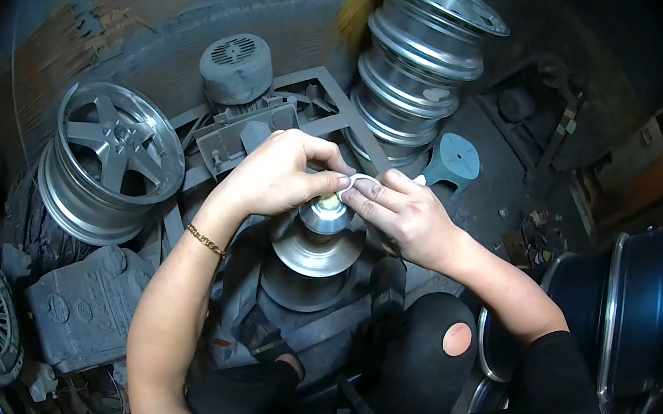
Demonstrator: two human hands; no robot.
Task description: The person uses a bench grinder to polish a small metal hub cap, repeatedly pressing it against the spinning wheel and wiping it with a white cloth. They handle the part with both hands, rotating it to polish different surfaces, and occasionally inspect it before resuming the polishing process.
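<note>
Before me, my left hand [284, 172] pinches a thin white ring or looped strip [355, 178] between thumb and finger. From the other side, my right hand [402, 208] has its fingers on the same white piece. Which of the two it is, I cannot tell, as fingers cover part of it. Just below my fingertips stands a metal spindle with a brass-coloured tip [328, 201]. Under that tip sit a silver cone [327, 218] and a wide, shiny round flange [316, 256], which looks streaked.
A five-spoke alloy wheel [115, 139] leans at left. Behind the spindle stands a dusty electric motor [236, 70] on a steel frame [327, 91]. Several wheel rims [414, 75] are stacked back right, near a blue plastic stool [453, 159]. More rims [613, 310] stand at right.
</note>
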